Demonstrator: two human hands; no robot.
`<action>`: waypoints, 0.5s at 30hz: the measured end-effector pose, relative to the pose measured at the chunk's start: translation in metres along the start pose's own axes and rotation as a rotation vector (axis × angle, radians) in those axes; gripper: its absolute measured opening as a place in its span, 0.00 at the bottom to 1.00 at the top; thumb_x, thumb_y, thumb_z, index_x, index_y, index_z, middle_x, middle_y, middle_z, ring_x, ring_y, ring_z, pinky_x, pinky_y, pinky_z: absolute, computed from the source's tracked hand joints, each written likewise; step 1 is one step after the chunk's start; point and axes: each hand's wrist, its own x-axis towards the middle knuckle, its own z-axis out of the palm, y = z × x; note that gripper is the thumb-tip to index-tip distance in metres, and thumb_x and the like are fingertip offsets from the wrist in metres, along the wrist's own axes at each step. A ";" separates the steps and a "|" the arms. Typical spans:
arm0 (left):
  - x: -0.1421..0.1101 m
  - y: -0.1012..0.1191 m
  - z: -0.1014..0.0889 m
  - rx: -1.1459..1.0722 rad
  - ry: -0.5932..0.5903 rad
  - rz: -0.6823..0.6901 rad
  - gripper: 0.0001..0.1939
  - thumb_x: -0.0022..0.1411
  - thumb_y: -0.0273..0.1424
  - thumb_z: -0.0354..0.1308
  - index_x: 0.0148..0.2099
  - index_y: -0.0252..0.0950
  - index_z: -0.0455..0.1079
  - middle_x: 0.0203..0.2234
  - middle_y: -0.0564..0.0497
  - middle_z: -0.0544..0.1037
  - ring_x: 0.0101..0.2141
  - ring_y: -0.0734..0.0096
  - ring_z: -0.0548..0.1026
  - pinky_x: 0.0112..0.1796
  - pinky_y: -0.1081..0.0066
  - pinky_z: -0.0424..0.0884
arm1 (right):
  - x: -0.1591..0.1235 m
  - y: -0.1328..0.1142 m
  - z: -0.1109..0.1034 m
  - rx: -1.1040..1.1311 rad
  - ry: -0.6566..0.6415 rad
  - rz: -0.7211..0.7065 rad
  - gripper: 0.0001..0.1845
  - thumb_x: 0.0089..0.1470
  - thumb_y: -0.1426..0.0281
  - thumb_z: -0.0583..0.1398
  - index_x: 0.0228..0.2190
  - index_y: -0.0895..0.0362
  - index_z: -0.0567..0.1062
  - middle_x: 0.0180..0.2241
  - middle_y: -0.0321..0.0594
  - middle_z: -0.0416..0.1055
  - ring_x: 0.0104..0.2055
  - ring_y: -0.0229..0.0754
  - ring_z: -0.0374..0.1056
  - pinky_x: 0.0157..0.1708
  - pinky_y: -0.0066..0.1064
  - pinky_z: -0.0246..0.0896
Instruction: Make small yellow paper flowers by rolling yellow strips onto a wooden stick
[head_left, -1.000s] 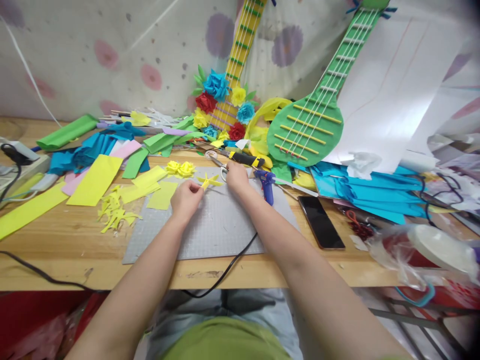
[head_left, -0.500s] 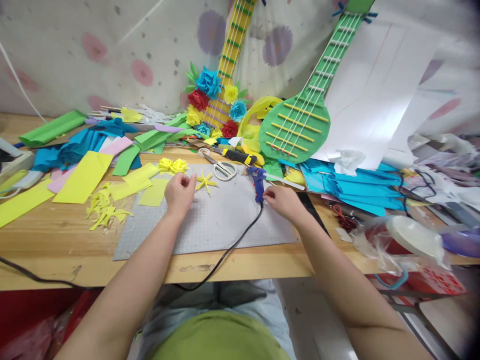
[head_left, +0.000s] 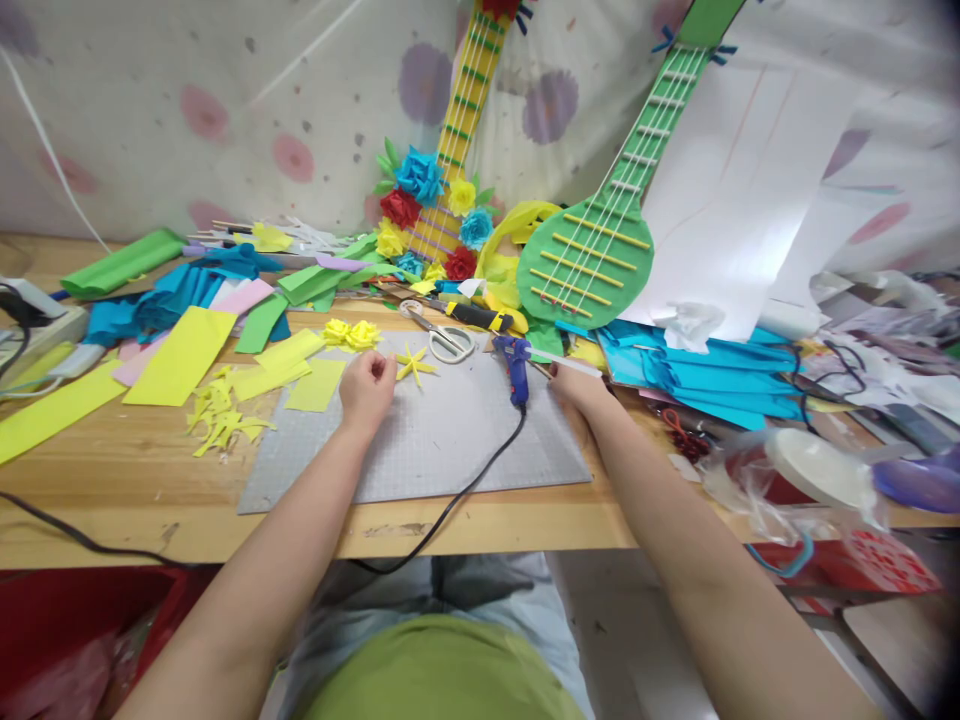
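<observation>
My left hand (head_left: 367, 386) rests on the grey cutting mat (head_left: 450, 450), fingers curled and pinched at the left tip of a small yellow paper star (head_left: 415, 365). My right hand (head_left: 576, 388) lies at the mat's right edge, just right of the blue glue gun (head_left: 514, 362). Its fingers are closed at a white glue stick (head_left: 574, 361) that runs from the gun's back toward the blue paper. The gun's black cable (head_left: 465, 490) trails across the mat and off the table's front edge.
Scissors (head_left: 448, 342) and two yellow paper roses (head_left: 352, 333) lie behind the mat. Yellow sheets (head_left: 180, 355) and scraps (head_left: 221, 420) lie left, folded blue paper (head_left: 712, 375) right. A green paper guitar (head_left: 592, 262) and a flowered yellow one (head_left: 442, 215) lean on the wall. A plastic bag (head_left: 810, 475) sits front right.
My right hand left the scissors behind the star, swung right past the glue gun, and now closes at the white glue stick. My left hand stayed by the star.
</observation>
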 end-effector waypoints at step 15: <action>-0.038 0.113 0.069 0.005 -0.599 -0.068 0.30 0.46 0.46 0.57 0.47 0.35 0.56 0.38 0.42 0.73 0.37 0.63 0.72 0.33 0.68 0.61 | -0.003 -0.017 -0.003 0.694 -0.028 -0.075 0.08 0.44 0.67 0.52 0.20 0.58 0.67 0.17 0.34 0.65 0.20 0.32 0.60 0.21 0.23 0.53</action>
